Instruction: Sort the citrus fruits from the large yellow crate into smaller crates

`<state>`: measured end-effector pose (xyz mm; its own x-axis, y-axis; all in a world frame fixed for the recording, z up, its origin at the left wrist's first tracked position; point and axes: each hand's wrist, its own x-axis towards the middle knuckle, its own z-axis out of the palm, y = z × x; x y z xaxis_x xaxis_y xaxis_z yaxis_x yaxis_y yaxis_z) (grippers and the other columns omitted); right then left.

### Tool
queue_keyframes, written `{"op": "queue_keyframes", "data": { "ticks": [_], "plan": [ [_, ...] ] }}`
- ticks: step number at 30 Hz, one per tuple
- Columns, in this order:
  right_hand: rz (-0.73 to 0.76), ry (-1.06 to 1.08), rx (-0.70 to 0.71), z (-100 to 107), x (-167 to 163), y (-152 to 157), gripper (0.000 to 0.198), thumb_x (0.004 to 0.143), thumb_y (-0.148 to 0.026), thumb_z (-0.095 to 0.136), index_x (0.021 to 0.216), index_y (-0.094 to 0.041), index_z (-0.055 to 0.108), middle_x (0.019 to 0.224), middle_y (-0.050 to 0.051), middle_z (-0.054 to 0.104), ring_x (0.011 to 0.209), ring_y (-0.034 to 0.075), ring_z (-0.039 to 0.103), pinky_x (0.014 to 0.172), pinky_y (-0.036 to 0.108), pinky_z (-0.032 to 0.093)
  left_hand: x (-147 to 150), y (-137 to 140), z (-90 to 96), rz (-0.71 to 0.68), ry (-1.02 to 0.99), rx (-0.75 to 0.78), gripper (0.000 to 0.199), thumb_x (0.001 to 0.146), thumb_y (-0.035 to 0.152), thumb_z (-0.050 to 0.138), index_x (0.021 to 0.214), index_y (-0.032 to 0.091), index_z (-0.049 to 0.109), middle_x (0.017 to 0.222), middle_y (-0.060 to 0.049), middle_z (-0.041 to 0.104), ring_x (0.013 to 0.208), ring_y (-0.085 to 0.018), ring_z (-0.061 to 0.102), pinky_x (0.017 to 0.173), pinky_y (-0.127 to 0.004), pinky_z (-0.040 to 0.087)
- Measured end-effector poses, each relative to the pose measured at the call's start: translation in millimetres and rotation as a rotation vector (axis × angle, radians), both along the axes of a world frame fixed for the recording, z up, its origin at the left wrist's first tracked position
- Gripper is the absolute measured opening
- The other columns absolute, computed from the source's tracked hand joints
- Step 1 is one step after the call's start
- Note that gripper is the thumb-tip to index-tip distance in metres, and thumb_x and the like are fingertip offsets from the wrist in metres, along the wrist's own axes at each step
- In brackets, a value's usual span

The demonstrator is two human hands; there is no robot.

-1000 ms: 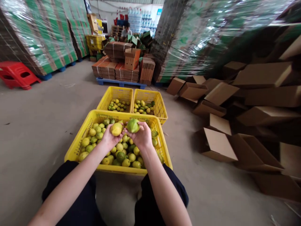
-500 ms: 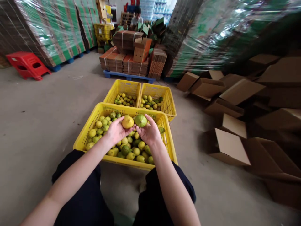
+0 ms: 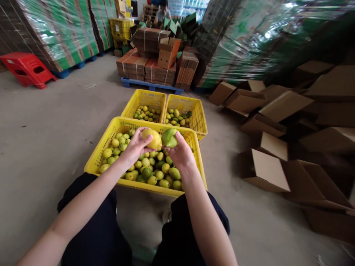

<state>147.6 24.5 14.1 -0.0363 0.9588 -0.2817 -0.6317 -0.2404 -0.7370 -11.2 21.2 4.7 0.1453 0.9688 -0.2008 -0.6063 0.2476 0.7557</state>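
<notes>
My left hand (image 3: 136, 146) is closed round a yellow lemon (image 3: 153, 139), its thumb across the near side. Close beside it, my right hand (image 3: 181, 152) grips a green lemon (image 3: 169, 137) between thumb and fingers. Both fruits are held up above a large yellow crate (image 3: 163, 190) that stands between my knees. Many yellow and green lemons (image 3: 145, 162) lie loose in that crate; my hands and forearms hide some of them.
Behind the large crate stand two smaller yellow crates, a left one (image 3: 130, 104) and a right one (image 3: 200, 116), with some lemons in each. Cardboard boxes (image 3: 270, 170) lie piled at right. A red stool (image 3: 29, 70), flattened cartons (image 3: 133, 68) on a blue pallet and a person (image 3: 163, 14) are farther off.
Both lemons have been turned in my fingers; the yellow one now shows its side, with my left thumb over it. My view has shifted slightly.
</notes>
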Motion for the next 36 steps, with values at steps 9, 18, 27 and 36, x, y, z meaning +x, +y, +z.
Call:
{"op": "queue_keyframes", "data": {
  "ticks": [9, 18, 27, 36],
  "plan": [
    [-0.034, -0.055, 0.198, -4.8, 3.6, -3.7, 0.022, 0.073, -0.031, 0.075, 0.09, -0.026, 0.063, 0.091, 0.001, 0.073, 0.091, 0.02, 0.07, 0.075, 0.031, 0.059, 0.4, -4.9, 3.2, 0.133, 0.042, 0.262, 0.059, 0.056, 0.004, 0.088, 0.105, 0.024, 0.064, 0.109, -0.001, 0.065, 0.113, -0.021, 0.063, 0.092, -0.027, 0.056],
    [-0.354, -0.861, 0.862, -28.1, 11.8, -3.5, 0.059, 0.07, -0.013, 0.074, 0.122, -0.033, 0.054, 0.126, 0.004, 0.058, 0.125, 0.026, 0.054, 0.113, 0.048, 0.04, -8.2, -5.1, 4.2, 0.168, 0.39, 0.464, 0.045, 0.051, 0.007, 0.091, 0.09, 0.022, 0.074, 0.121, -0.009, 0.059, 0.134, -0.03, 0.046, 0.108, -0.036, 0.047],
    [-0.327, -0.665, 0.797, -21.8, 7.9, -11.2, 0.056, 0.065, -0.011, 0.079, 0.108, -0.032, 0.051, 0.125, 0.003, 0.059, 0.123, 0.024, 0.058, 0.104, 0.047, 0.048, -10.6, -4.4, 7.3, 0.157, 0.217, 0.337, 0.052, 0.054, -0.003, 0.086, 0.1, 0.02, 0.077, 0.121, -0.007, 0.065, 0.13, -0.026, 0.054, 0.104, -0.027, 0.049],
    [0.034, -0.233, 0.285, -33.9, 2.2, 4.7, 0.046, 0.064, -0.029, 0.086, 0.105, -0.027, 0.064, 0.098, -0.003, 0.071, 0.089, 0.014, 0.067, 0.083, 0.027, 0.056, 1.3, 19.2, -20.9, -0.02, -0.026, -0.132, 0.017, 0.084, 0.019, 0.068, 0.1, 0.013, 0.071, 0.111, -0.012, 0.073, 0.112, -0.025, 0.066, 0.096, -0.037, 0.055]
  ]
}}
